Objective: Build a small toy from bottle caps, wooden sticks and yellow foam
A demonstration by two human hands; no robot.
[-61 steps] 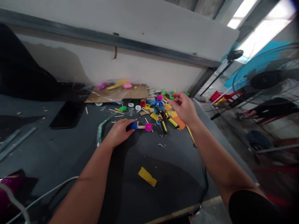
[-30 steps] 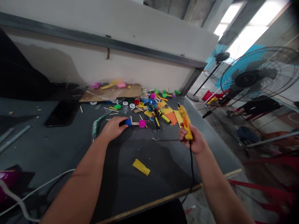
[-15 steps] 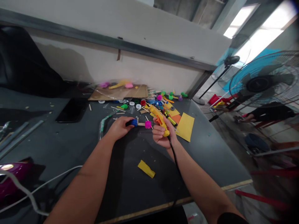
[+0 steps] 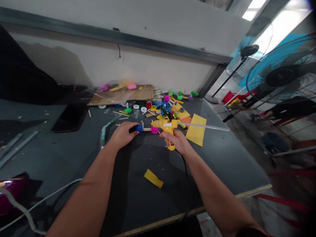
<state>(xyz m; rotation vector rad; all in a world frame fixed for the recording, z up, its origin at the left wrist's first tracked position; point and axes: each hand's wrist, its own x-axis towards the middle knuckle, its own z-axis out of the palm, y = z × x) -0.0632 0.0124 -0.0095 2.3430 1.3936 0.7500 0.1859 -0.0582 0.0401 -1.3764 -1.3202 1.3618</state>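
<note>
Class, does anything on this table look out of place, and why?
Yes: the yellow strip lies askew on the near side of the table, apart from the yellow sheet and the loose caps; its edges look uneven.

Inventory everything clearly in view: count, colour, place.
Hot glue gun: one, yellow, in right hand
Glue stick: one, clear, behind gun
Ridged piece: one, blue, in left hand
Knobbly piece: one, magenta, by gun's tip
Table: one, dark grey, below
Wooden sticks: several, pale, mid-table
Paper strip: one, yellow, table front
Paper sheet: one, yellow, table right
Phone: one, black, table left
Cardboard: some, brown, near wall
Small craft parts: many, multicoloured, table back
Cable: one, white, front left
Glossy object: one, purple, front left
Fans: two, dark, right background
Left hand: one, on ridged piece
Right hand: one, around gun grip
</note>
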